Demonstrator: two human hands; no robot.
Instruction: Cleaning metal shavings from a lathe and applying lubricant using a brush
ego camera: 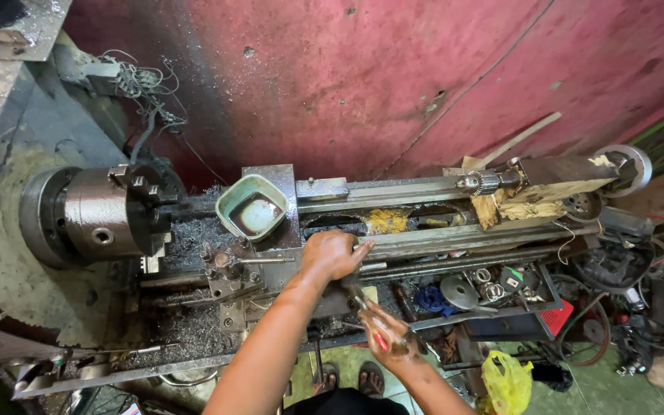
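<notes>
A: Where did the tool lie?
B: The red-handled tool (pixel 368 319) sat gripped in the right hand (pixel 388 338), angled up-left toward the left hand (pixel 333 255), which was closed on the lathe carriage (pixel 270 265).

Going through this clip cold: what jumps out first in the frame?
A grimy metal lathe spans the frame before a red wall, its big steel chuck at left. A green tub of dark liquid sits on it. Centre, the left hand rests on the carriage; the right hand holds a red-handled tool.
</notes>
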